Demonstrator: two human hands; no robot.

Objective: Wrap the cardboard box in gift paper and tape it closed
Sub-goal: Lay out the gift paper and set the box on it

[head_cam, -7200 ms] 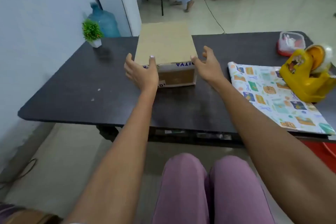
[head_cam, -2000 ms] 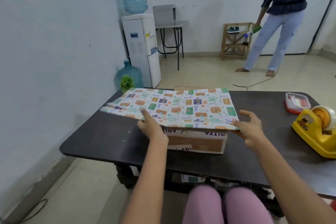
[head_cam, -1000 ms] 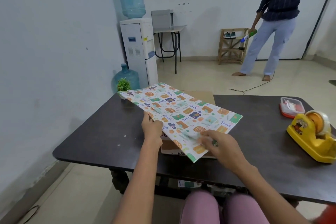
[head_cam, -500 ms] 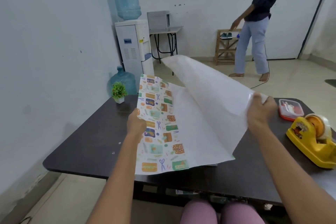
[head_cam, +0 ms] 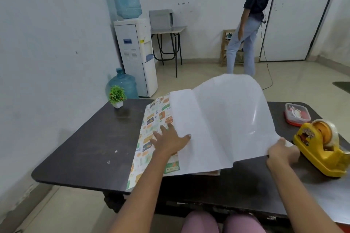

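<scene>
Gift paper [head_cam: 217, 128] spread mid-frame on the dark counter [head_cam: 91, 147], white side up, left hand [head_cam: 170, 141] flat with fingers spread on its centre-left, right hand [head_cam: 282, 151] pinching its lifted right edge, box corner [head_cam: 210, 173] peeking out beneath, tape dispenser [head_cam: 322, 149] at right.

We see our own body from above. Both forearms are bare, with no sleeve showing anywhere along them, and no watch, bracelet or band at either wrist. Our left hand [head_cam: 169, 141] and our right hand [head_cam: 281, 153] are bare too, without gloves or rings that we can make out. At the bottom edge our two knees [head_cam: 222, 221] appear side by side, covered in plain mauve-pink fabric with no pattern.
</scene>
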